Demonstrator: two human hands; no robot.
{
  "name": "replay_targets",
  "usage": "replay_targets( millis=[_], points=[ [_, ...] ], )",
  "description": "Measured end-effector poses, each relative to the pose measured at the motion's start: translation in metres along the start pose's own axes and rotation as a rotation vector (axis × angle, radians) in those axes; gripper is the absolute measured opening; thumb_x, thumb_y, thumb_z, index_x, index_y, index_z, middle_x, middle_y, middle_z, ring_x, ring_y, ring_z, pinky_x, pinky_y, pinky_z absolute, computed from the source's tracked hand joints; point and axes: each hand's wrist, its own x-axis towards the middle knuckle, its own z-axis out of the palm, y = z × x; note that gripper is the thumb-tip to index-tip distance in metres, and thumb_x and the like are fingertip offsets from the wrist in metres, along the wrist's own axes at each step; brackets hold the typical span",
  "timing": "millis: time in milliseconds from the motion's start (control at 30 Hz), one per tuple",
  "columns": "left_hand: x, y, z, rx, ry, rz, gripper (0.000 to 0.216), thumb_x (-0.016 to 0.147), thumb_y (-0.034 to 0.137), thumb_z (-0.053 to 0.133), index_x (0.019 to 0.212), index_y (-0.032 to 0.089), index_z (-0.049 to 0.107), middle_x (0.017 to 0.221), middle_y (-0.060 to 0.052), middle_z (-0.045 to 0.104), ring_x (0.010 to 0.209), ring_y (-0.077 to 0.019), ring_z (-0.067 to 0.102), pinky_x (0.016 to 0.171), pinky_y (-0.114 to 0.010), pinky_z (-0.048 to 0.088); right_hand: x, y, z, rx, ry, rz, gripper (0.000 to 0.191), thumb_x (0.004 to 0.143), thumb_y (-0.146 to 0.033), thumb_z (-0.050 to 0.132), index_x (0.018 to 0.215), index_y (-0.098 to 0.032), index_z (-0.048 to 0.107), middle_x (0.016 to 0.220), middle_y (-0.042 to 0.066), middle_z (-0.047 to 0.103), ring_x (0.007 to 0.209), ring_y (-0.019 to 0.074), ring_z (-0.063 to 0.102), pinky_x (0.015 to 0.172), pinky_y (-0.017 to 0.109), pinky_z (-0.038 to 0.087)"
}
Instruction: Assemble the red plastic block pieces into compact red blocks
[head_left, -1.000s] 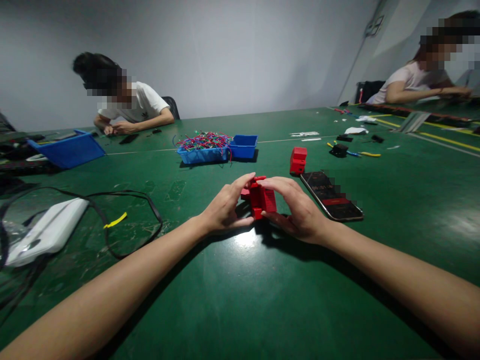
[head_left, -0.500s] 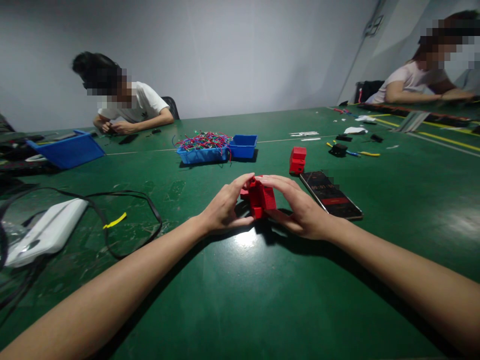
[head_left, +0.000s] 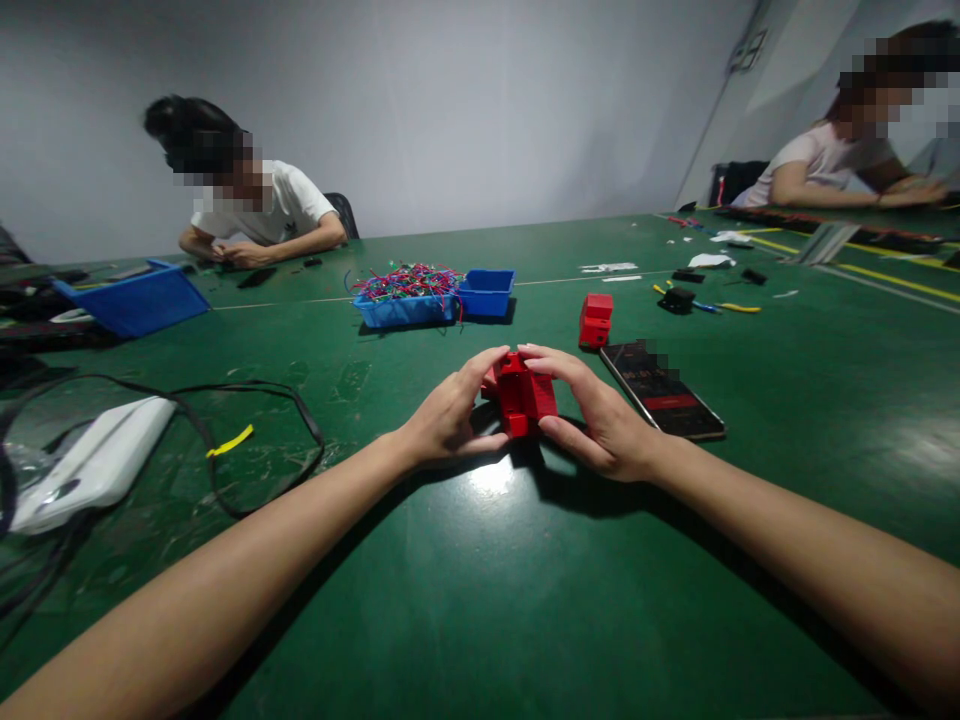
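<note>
Between my hands, just above the green table [head_left: 480, 600], is a red block-like part [head_left: 531, 394] with a hollow front and a small hole near its top. My left hand [head_left: 454, 410] grips its left side, fingertips at the top and thumb at the lower edge. My right hand [head_left: 596, 415] holds the right side the same way, fingers on top and thumb low. A second red block [head_left: 595, 322] stands upright behind my right hand. Beside it lies a phone [head_left: 664, 388] with a lit timer screen.
A blue bin full of coloured wires [head_left: 409, 312] and a smaller blue bin [head_left: 487, 293] stand ahead. At left lie a white device [head_left: 97, 465], a black cable loop [head_left: 300, 400] and a tilted blue tray [head_left: 135, 305]. Pliers [head_left: 705, 306] lie at right. Two people sit across the table.
My right fingers and thumb have shifted slightly on the red part, uncovering more of its top and hollow front. The left hand is nearly still. The person at left has moved their hands a little.
</note>
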Motion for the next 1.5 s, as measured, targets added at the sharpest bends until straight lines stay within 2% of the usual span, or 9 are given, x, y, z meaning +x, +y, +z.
replay_targets(
  millis=[267,600,767,900,1000,1133,1267,1400,1500],
  points=[
    [-0.0005,-0.0016,0.0006,-0.023,0.006,0.014,0.094,0.079,0.034,0.074,0.154,0.026,0.018,0.151,-0.02,0.039,0.116,-0.0319,0.06,0.092,-0.049,0.056,0.0004,0.0001,0.0008,-0.02,0.021,-0.028,0.056,0.097,-0.03,0.051,0.148,-0.024,0.031,0.15,0.018,0.047,0.142,0.0298,0.043,0.113,0.055,0.041],
    [-0.0012,-0.0027,0.0012,-0.029,0.004,-0.002,0.096,0.078,0.033,0.077,0.154,0.027,0.018,0.149,-0.019,0.042,0.11,-0.0293,0.063,0.094,-0.049,0.055,0.0005,0.0055,0.008,-0.157,0.114,-0.093,0.055,0.101,-0.049,0.04,0.149,-0.023,0.034,0.133,0.017,0.06,0.124,0.0306,0.057,0.103,0.052,0.049],
    [-0.0012,0.0004,0.0003,-0.032,-0.007,-0.027,0.095,0.077,0.031,0.076,0.153,0.027,0.019,0.147,-0.018,0.045,0.105,-0.0275,0.064,0.093,-0.05,0.056,0.0003,0.0045,0.0077,-0.173,0.116,-0.091,0.054,0.101,-0.048,0.042,0.148,-0.023,0.034,0.131,0.016,0.06,0.121,0.0314,0.058,0.102,0.053,0.049],
    [-0.0014,0.0003,0.0004,-0.025,0.008,-0.012,0.094,0.078,0.032,0.076,0.153,0.027,0.02,0.147,-0.018,0.045,0.104,-0.0274,0.064,0.092,-0.049,0.056,0.0004,0.0021,0.0048,-0.161,0.089,-0.087,0.054,0.098,-0.036,0.051,0.148,-0.023,0.034,0.133,0.016,0.058,0.123,0.0317,0.056,0.102,0.054,0.049],
    [-0.0015,-0.0007,0.001,-0.02,0.014,0.001,0.095,0.078,0.032,0.076,0.154,0.026,0.019,0.149,-0.018,0.043,0.105,-0.027,0.063,0.092,-0.048,0.057,0.0005,-0.0001,0.003,-0.122,0.076,-0.064,0.055,0.095,-0.031,0.054,0.146,-0.024,0.036,0.135,0.017,0.056,0.127,0.031,0.054,0.105,0.054,0.048],
    [-0.0015,-0.0012,0.0018,-0.026,0.013,0.009,0.096,0.077,0.031,0.077,0.154,0.027,0.019,0.149,-0.018,0.042,0.106,-0.0275,0.063,0.092,-0.049,0.057,-0.0013,-0.0013,0.0041,-0.02,0.071,0.024,0.054,0.095,-0.035,0.055,0.145,-0.024,0.038,0.147,0.018,0.047,0.139,0.0316,0.044,0.11,0.056,0.043],
    [-0.0013,-0.0015,0.0018,-0.041,0.005,0.02,0.097,0.078,0.027,0.077,0.154,0.028,0.018,0.152,-0.019,0.04,0.111,-0.0287,0.063,0.093,-0.049,0.057,-0.004,-0.0004,0.0071,0.17,0.012,0.196,0.065,0.096,-0.045,0.053,0.153,-0.024,0.027,0.156,0.019,0.038,0.139,0.0317,0.045,0.106,0.053,0.047],
    [-0.001,-0.0051,0.0026,-0.02,0.032,0.122,0.096,0.079,0.026,0.078,0.154,0.029,0.018,0.156,-0.02,0.035,0.135,-0.0348,0.049,0.099,-0.051,0.055,-0.0036,-0.0007,0.0085,0.321,-0.056,0.274,0.073,0.094,-0.046,0.058,0.155,-0.025,0.022,0.154,0.019,0.042,0.133,0.0313,0.053,0.104,0.051,0.049],
    [-0.0013,-0.0086,0.0043,0.037,0.061,0.165,0.095,0.079,0.028,0.08,0.153,0.028,0.021,0.156,-0.021,0.034,0.142,-0.0361,0.041,0.106,-0.056,0.049,-0.0022,-0.0028,0.0088,0.419,-0.077,0.275,0.078,0.092,-0.043,0.062,0.154,-0.026,0.02,0.149,0.019,0.047,0.13,0.0305,0.056,0.106,0.051,0.046]
  ],
)
